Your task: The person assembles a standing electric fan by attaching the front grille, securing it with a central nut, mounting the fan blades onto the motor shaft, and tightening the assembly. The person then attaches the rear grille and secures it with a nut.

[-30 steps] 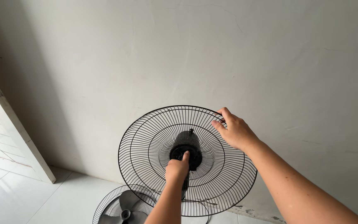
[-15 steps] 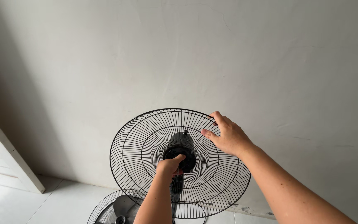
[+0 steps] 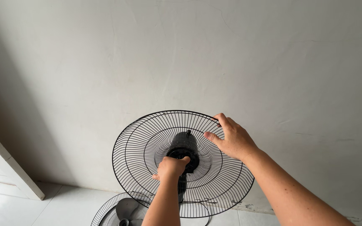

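In the head view, a black wire fan guard (image 3: 147, 155) stood upright in front of a pale grey wall (image 3: 181, 54), mounted on the dark motor housing (image 3: 184, 142) of a standing fan. The left hand (image 3: 170, 167) reached to the centre of the guard, its fingers (image 3: 184, 160) curled tight around the black hub (image 3: 191, 161). The right hand (image 3: 231, 138) rested on the guard's upper right rim, fingers hooked over the outer wire and thumb pressed against the ribs. Below, on the white tiled floor (image 3: 63, 205), lay a second guard (image 3: 109, 209) with the grey fan blade (image 3: 126, 208) inside it. A white door frame (image 3: 9, 167) leaned in at the left edge.
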